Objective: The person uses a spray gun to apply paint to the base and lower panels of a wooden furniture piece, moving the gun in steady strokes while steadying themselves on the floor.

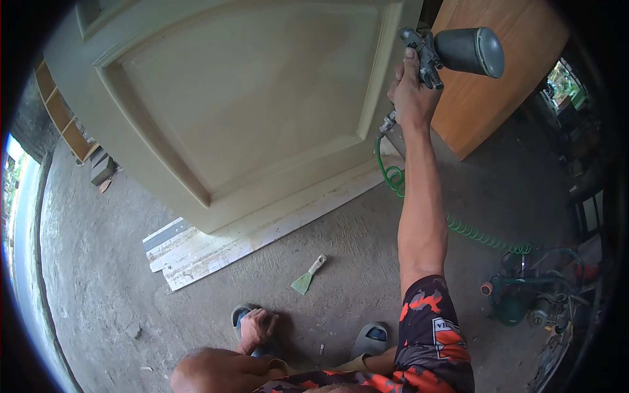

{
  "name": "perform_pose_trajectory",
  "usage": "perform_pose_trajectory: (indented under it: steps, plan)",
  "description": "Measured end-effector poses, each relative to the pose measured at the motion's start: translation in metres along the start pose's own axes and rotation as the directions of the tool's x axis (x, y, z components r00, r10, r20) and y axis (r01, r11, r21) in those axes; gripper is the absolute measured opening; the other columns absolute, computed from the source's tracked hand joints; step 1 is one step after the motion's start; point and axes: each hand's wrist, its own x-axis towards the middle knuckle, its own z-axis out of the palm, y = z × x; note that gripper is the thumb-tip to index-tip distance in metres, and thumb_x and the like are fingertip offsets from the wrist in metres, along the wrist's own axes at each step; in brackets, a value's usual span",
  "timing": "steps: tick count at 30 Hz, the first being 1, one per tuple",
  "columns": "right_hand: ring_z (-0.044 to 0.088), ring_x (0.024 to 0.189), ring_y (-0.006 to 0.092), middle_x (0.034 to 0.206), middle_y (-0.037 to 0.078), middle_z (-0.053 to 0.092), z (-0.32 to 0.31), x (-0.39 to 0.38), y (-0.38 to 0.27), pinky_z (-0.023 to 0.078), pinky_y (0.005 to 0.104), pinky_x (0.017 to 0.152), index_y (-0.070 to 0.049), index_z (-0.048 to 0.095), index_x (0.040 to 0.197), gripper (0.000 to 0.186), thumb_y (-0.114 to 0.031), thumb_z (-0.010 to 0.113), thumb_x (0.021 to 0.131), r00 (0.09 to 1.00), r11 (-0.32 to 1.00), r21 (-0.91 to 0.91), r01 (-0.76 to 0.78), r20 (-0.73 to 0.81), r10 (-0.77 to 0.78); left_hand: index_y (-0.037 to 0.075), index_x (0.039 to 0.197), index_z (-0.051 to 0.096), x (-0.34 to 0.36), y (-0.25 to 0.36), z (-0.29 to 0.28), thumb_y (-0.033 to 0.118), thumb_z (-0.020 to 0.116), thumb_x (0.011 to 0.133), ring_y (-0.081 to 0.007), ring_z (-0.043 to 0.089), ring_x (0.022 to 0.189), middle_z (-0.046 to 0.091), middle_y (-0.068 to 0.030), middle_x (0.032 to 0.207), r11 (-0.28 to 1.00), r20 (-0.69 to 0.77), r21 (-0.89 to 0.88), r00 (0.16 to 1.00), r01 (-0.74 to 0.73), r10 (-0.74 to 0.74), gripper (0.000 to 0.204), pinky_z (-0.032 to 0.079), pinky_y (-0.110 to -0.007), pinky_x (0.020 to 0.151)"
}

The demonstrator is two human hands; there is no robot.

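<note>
From my end I had the right hand (417, 98) stretched well forward, closed firmly round the handle of a spray gun (429, 62), the thumb laid up along the back of its body. The grip left no gap that I could see, but the fingers wrapped to the far side, so I could not tell whether they pressed the trigger. The gun's grey cup (466, 52) jutted out to the right, in front of a brown wooden board (501, 72), and its head sat just beside the right edge of a cream panel (255, 92) with a raised moulding. A green coiled hose (481, 234) ran from below the grip toward a compressor (514, 308) on the floor.

The left hand (257, 329) hung low over one sandal (241, 313), fingers partly curled; I made out nothing in it, yet could not tell how far its grip was closed. Ahead of it, well apart, a scraper (308, 275) lay on the concrete floor (367, 262), near the white boards (249, 245) along the panel's lower edge.
</note>
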Motion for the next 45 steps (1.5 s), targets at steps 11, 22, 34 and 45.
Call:
perform_pose_trajectory:
  steps: [11,22,34,45]
  plan:
    - [0.044,0.048,0.0050,0.070,-0.004,0.054,0.017,-0.026,-0.035,0.031,0.0287,0.042,-0.006,0.070,0.101,0.030,-0.033,0.073,0.115,0.995,0.999,-0.035,0.000,0.097,0.003,0.007,0.088,0.078,-0.001,-0.002,0.003,0.025,0.086,0.095,-0.0346,0.076,0.083,0.078,-0.0133,0.088,1.000,0.007,-0.006,1.000,-0.001,0.001,0.021,0.061,-0.045,0.075]
    - [0.049,0.062,0.0054,0.067,-0.007,0.055,0.101,-0.101,-0.072,0.039,0.0304,0.057,0.000,0.078,0.108,0.031,-0.030,0.077,0.113,0.842,0.996,0.044,0.078,0.532,-0.090,0.008,0.089,0.073,0.000,-0.007,0.002,0.029,0.084,0.098,-0.0365,0.074,0.081,0.074,-0.0143,0.085,0.998,-0.007,-0.027,0.999,-0.049,0.049,0.025,0.060,-0.046,0.072]
    - [0.046,0.049,0.0109,0.055,0.002,0.051,0.165,-0.129,-0.057,0.035,0.0357,0.049,-0.001,0.070,0.094,0.032,-0.027,0.084,0.106,0.484,0.881,0.230,0.414,0.764,-0.427,0.007,0.084,0.067,-0.004,-0.012,0.002,0.031,0.082,0.100,-0.0380,0.071,0.082,0.070,-0.0158,0.083,0.999,-0.014,-0.008,0.999,-0.051,0.051,0.033,0.059,-0.049,0.072]
    - [0.048,0.050,0.0211,0.059,0.010,0.053,0.115,-0.181,0.005,0.040,0.0389,0.052,-0.002,0.068,0.094,0.028,-0.021,0.085,0.105,0.370,0.949,0.124,0.289,0.900,-0.230,0.006,0.087,0.068,0.000,-0.006,-0.005,0.031,0.081,0.099,-0.0394,0.071,0.084,0.071,-0.0157,0.087,1.000,0.049,0.026,0.999,-0.012,0.010,0.031,0.059,-0.049,0.075]
